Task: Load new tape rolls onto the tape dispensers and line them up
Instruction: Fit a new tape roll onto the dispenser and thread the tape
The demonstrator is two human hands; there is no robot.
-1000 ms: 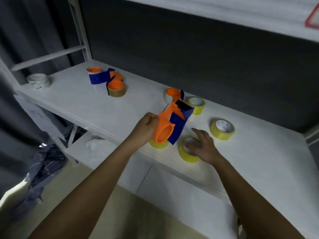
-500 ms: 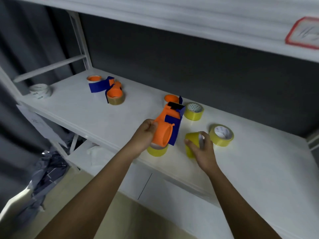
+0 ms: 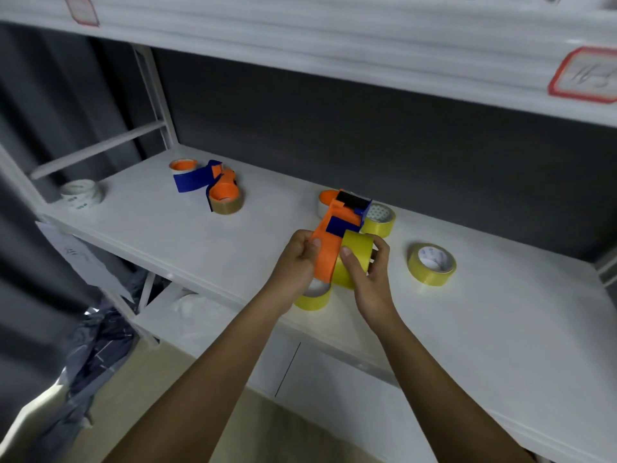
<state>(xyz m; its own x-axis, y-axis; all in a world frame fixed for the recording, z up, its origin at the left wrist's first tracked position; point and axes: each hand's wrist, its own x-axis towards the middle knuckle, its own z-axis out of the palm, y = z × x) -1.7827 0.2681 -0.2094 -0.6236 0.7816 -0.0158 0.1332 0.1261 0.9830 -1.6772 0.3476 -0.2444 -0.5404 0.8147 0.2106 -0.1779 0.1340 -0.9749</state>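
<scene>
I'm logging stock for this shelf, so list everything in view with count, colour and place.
Held dispenser: 1, orange and blue, above the shelf's front edge.
Held tape roll: 1, yellow, against the held dispenser.
Loose yellow rolls: 3, on the shelf; near the front edge, behind the hands, to the right.
Other dispensers: 3; two far left, one behind the held one.
White roll: 1, shelf's left end.
Labels: 2, red-bordered, upper shelf.
Left hand: grips the held dispenser.
Right hand: grips the held tape roll.
</scene>
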